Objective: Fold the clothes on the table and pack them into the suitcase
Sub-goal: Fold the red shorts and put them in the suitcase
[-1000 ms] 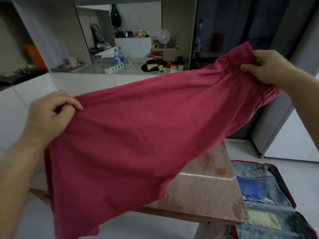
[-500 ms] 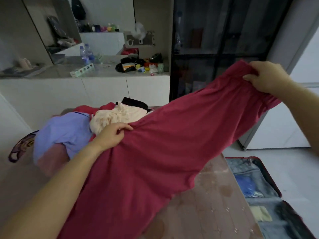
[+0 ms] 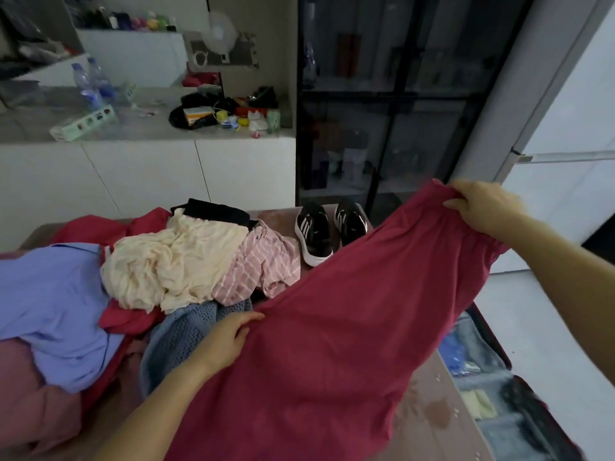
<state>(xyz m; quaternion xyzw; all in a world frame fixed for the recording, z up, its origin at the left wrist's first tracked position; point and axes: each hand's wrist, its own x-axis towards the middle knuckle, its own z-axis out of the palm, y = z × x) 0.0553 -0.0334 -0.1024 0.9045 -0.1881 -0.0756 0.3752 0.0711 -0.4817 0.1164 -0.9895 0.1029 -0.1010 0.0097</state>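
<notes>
A dark red garment (image 3: pixel 342 327) stretches across the right half of the table (image 3: pixel 432 417). My right hand (image 3: pixel 482 204) grips its gathered waistband, raised at the far right. My left hand (image 3: pixel 226 341) pinches its other edge low, near the table's middle. A heap of unfolded clothes lies to the left: a lilac shirt (image 3: pixel 50 311), a cream garment (image 3: pixel 173 261), a pink striped shirt (image 3: pixel 263 261), a blue knit (image 3: pixel 179 334) and a black piece (image 3: pixel 216 211). The open suitcase (image 3: pixel 482 377) stands on the floor to the right, its grey lining showing.
A pair of black sneakers with white stripes (image 3: pixel 329 231) sits at the table's far edge. Behind stands a white counter (image 3: pixel 149 168) with water bottles (image 3: pixel 90 84) and clutter. A dark glass cabinet (image 3: pixel 392 104) rises beyond the table.
Both hands have lowered the red garment toward the table and to the right. The clothes heap and the sneakers have come into sight as my view tilted down.
</notes>
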